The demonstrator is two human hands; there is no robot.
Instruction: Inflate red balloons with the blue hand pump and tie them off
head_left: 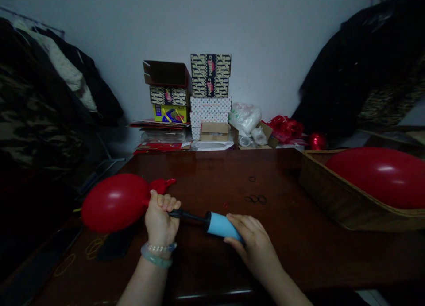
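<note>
Curled into a fist, the left hand grips the black end of a hand pump, and the narrow neck of an inflated red balloon runs up to that fist. Whether the neck is fitted over the pump's tip cannot be told, since the fingers cover it. A beaded bracelet and a pale green bangle circle the left wrist. The right hand is wrapped round the right part of the pump's blue barrel, thumb on the near side. The balloon sits left of the left hand, towards the left side of a glossy brown table. Just beyond the fist is a limp red piece. Tan bands lie at the near left, beside a dark flat object; black bands lie beyond the pump. At right, a woven basket holds a second balloon, also red. Stacked boxes stand at the far side, with a plastic bag and red ribbon to their right.
</note>
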